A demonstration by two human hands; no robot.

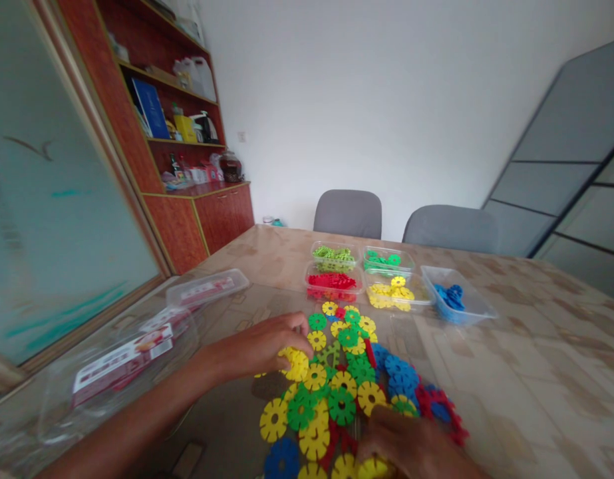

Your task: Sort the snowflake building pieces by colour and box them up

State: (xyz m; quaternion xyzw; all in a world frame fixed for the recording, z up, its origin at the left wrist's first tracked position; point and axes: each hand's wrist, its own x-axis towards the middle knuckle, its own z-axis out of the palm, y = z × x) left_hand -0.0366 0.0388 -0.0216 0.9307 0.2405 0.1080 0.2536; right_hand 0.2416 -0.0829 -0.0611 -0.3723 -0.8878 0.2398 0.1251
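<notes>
A pile of notched plastic discs in yellow, green, blue and red spreads over the table, with a green disc near its middle. At the pile's left side, my left hand has its fingers closed around several yellow discs. My right hand reaches low into the near right part of the pile, blurred, its fingertips hidden. A yellow disc lies just under it. Linked blue discs and a red ring of discs lie beyond and to the right of that hand.
Behind the pile stand clear tubs of light green pieces, green discs, red pieces, yellow discs and blue discs. Clear lids and a labelled plastic package lie left. Two grey chairs stand behind the table.
</notes>
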